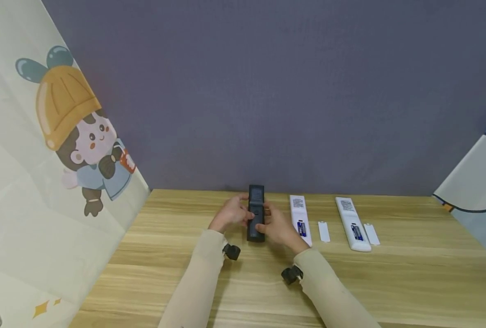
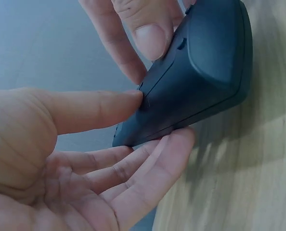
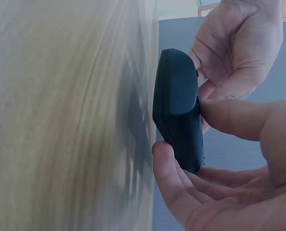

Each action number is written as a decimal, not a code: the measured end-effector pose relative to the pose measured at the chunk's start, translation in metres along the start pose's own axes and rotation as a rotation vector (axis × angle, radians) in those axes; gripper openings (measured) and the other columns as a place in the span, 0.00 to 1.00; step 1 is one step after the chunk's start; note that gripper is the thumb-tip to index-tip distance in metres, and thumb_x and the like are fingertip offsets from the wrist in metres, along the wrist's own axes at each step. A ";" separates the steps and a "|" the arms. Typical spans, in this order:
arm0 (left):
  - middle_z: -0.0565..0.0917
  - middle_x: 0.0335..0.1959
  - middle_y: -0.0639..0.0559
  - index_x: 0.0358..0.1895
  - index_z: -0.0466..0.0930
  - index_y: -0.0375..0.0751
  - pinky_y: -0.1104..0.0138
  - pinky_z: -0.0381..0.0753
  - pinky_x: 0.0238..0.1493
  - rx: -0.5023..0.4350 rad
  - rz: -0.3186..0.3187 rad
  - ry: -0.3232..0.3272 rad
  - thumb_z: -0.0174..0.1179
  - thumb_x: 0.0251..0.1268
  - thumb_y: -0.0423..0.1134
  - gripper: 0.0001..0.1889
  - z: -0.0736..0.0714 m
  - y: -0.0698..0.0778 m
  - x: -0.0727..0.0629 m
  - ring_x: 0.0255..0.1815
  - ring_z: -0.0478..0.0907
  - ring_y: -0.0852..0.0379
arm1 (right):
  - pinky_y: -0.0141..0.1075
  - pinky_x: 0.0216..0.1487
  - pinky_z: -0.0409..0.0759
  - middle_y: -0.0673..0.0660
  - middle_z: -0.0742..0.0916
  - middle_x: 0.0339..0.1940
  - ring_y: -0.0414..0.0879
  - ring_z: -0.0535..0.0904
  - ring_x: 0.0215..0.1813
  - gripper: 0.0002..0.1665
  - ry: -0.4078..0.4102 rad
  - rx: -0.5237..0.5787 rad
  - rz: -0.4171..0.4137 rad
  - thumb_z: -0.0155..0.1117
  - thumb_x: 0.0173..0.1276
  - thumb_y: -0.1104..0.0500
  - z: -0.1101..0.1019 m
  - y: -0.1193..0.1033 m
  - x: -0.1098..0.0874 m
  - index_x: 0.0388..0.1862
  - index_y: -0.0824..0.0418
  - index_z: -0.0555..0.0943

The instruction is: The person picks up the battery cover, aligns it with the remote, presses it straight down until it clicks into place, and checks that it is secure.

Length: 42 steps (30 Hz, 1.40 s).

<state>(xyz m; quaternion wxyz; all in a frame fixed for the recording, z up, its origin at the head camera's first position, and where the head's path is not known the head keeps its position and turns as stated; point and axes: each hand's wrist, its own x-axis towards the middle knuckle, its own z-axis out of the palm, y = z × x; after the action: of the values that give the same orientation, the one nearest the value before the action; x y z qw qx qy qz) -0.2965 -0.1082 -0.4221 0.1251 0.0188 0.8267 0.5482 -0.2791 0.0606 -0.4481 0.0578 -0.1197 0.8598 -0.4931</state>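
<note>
A black remote control point(image 1: 256, 197) is held between both hands, its back turned up toward the head camera. My left hand point(image 1: 231, 212) grips its left side, the thumb on the back and the fingers along the edge and underneath. From the right, my right hand point(image 1: 281, 226) holds the opposite edge, its thumb pressing on the back near the battery cover seam. In the right wrist view the remote's end point(image 3: 179, 89) stands slightly off the tabletop and casts a shadow. The battery cover looks to be in place on the remote point(image 2: 213, 43) in the left wrist view.
On the wooden table point(image 1: 165, 273), two white remotes point(image 1: 298, 205) point(image 1: 348, 207) lie face down to the right, blue batteries showing in their open compartments. White battery covers point(image 1: 324, 231) point(image 1: 371, 234) lie beside them. A dark grey panel point(image 1: 267, 91) rises behind the table.
</note>
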 end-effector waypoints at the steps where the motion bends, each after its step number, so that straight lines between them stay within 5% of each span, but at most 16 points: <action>1: 0.86 0.40 0.36 0.77 0.62 0.34 0.55 0.88 0.40 0.005 0.001 -0.002 0.64 0.63 0.23 0.38 0.000 -0.001 0.000 0.28 0.83 0.53 | 0.47 0.55 0.86 0.76 0.80 0.64 0.65 0.85 0.58 0.44 -0.003 -0.002 0.004 0.72 0.62 0.70 0.000 0.001 0.000 0.74 0.74 0.63; 6: 0.86 0.40 0.36 0.75 0.64 0.32 0.56 0.89 0.41 0.047 0.010 -0.001 0.65 0.61 0.22 0.38 0.001 -0.004 0.004 0.31 0.85 0.51 | 0.45 0.53 0.86 0.72 0.82 0.63 0.59 0.88 0.53 0.48 -0.012 -0.080 0.009 0.76 0.58 0.68 0.001 0.002 0.000 0.75 0.72 0.64; 13: 0.85 0.40 0.38 0.74 0.65 0.32 0.58 0.89 0.38 0.084 -0.003 0.038 0.66 0.59 0.21 0.38 0.004 -0.009 0.006 0.34 0.85 0.50 | 0.43 0.48 0.81 0.60 0.89 0.42 0.46 0.83 0.40 0.54 -0.058 -0.187 0.040 0.79 0.58 0.61 0.003 0.004 -0.001 0.80 0.67 0.60; 22: 0.86 0.40 0.36 0.70 0.70 0.30 0.61 0.88 0.34 0.096 -0.003 0.069 0.66 0.59 0.20 0.33 0.007 -0.013 0.009 0.33 0.85 0.50 | 0.58 0.70 0.72 0.72 0.79 0.68 0.63 0.77 0.67 0.51 -0.063 -0.203 0.026 0.75 0.62 0.59 0.006 0.004 -0.002 0.80 0.66 0.61; 32: 0.88 0.39 0.40 0.62 0.78 0.29 0.69 0.80 0.27 0.261 -0.019 0.162 0.69 0.57 0.24 0.26 0.011 -0.009 0.008 0.24 0.79 0.57 | 0.59 0.73 0.68 0.72 0.76 0.72 0.67 0.71 0.73 0.47 -0.058 -0.236 0.036 0.73 0.65 0.57 0.009 0.008 -0.003 0.78 0.69 0.63; 42: 0.89 0.44 0.39 0.53 0.84 0.29 0.56 0.82 0.53 0.363 0.009 0.206 0.71 0.55 0.27 0.20 0.014 -0.009 0.008 0.43 0.82 0.49 | 0.59 0.75 0.66 0.72 0.75 0.72 0.68 0.70 0.74 0.44 -0.050 -0.223 0.043 0.72 0.66 0.57 0.010 0.007 -0.004 0.76 0.70 0.65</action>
<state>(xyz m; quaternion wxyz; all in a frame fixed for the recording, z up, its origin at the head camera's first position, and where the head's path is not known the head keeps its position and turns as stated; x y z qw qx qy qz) -0.2999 -0.0977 -0.4365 0.0320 -0.0114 0.9203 0.3898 -0.2746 0.0570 -0.4595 0.0762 -0.1191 0.9100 -0.3897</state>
